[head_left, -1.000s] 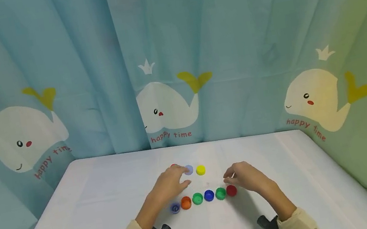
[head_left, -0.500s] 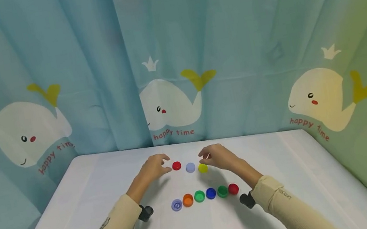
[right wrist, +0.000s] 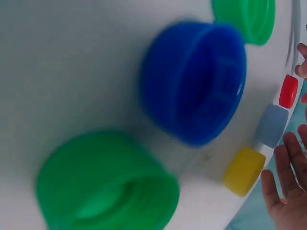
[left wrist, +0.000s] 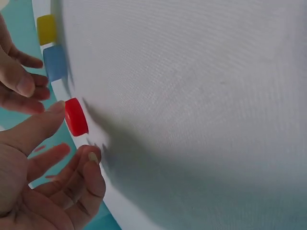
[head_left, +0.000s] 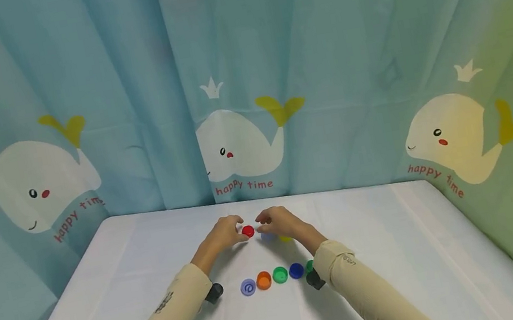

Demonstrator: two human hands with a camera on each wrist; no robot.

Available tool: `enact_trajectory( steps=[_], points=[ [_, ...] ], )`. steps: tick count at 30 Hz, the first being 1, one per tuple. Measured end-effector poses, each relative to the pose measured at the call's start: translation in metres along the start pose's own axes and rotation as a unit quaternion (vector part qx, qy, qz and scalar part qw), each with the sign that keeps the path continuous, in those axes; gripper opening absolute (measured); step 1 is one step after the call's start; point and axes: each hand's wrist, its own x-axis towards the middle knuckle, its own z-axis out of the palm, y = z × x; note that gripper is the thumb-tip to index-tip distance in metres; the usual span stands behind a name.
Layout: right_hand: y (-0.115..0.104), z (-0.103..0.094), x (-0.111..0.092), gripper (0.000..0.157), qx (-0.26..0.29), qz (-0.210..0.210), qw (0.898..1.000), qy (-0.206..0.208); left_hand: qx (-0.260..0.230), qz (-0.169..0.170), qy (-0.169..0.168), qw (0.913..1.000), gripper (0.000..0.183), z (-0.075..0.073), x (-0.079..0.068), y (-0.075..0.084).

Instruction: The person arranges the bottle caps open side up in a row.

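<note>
Eight in view on a white counter: one red cap, one pale blue cap and one yellow cap at the back, and in front a row of one purple cap, one orange cap, one blue cap and two green caps, the orange, blue and green ones turned hollow side up. The left hand, fingers loosely parted, curves just beside the red cap, though whether its thumb touches cannot be told, while the right hand, also loose, hovers by the pale blue cap.
</note>
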Motion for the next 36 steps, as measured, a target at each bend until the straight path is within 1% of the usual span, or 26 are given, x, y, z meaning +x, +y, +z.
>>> enact_trajectory(
  steps=[3, 5, 7, 11, 15, 19, 23, 26, 29, 30, 33, 36],
  points=[
    [-0.004, 0.001, 0.006, 0.032, -0.004, 0.018, 1.0, -0.008, 0.003, -0.027, -0.01, 0.9996, 0.048, 0.0, 0.002, 0.002],
    [-0.007, 0.002, 0.008, 0.033, -0.005, 0.03, 0.999, -0.015, 0.001, -0.039, -0.014, 0.9991, 0.048, 0.0, 0.004, 0.002],
    [-0.009, 0.004, 0.01, 0.034, -0.013, 0.039, 0.999, -0.022, -0.005, -0.043, -0.018, 0.9989, 0.045, 0.0, 0.004, 0.002],
    [-0.016, 0.009, 0.012, 0.033, -0.041, 0.037, 0.998, -0.036, -0.016, -0.043, -0.02, 0.9987, 0.039, 0.001, 0.003, 0.001],
    [-0.023, 0.012, 0.016, 0.03, -0.09, 0.02, 0.995, -0.029, -0.018, -0.048, -0.018, 0.9985, 0.036, 0.001, 0.003, 0.002],
    [-0.029, 0.012, 0.02, 0.026, -0.134, 0.019, 0.991, -0.019, -0.009, -0.043, -0.013, 0.9989, 0.033, 0.0, 0.004, 0.002],
    [-0.031, 0.014, 0.024, 0.024, -0.153, 0.034, 0.987, -0.021, 0.013, -0.027, -0.016, 0.9994, 0.03, 0.0, 0.004, 0.001],
    [-0.029, 0.016, 0.024, 0.024, -0.148, 0.042, 0.988, -0.014, 0.01, -0.021, -0.029, 0.9993, 0.031, -0.001, 0.004, 0.001],
    [-0.027, 0.017, 0.024, 0.024, -0.142, 0.035, 0.989, -0.008, -0.011, -0.021, -0.042, 0.9988, 0.031, -0.002, 0.003, 0.001],
    [-0.027, 0.017, 0.024, 0.024, -0.141, 0.03, 0.99, -0.007, -0.017, -0.019, -0.042, 0.9988, 0.031, -0.003, 0.002, 0.0],
    [-0.027, 0.015, 0.022, 0.025, -0.144, 0.007, 0.99, 0.003, -0.036, -0.017, -0.023, 0.9989, 0.028, -0.005, 0.001, -0.002],
    [-0.029, 0.012, 0.02, 0.025, -0.143, -0.017, 0.989, 0.019, -0.069, -0.023, 0.023, 0.9971, 0.024, -0.005, 0.0, -0.001]
  ],
)
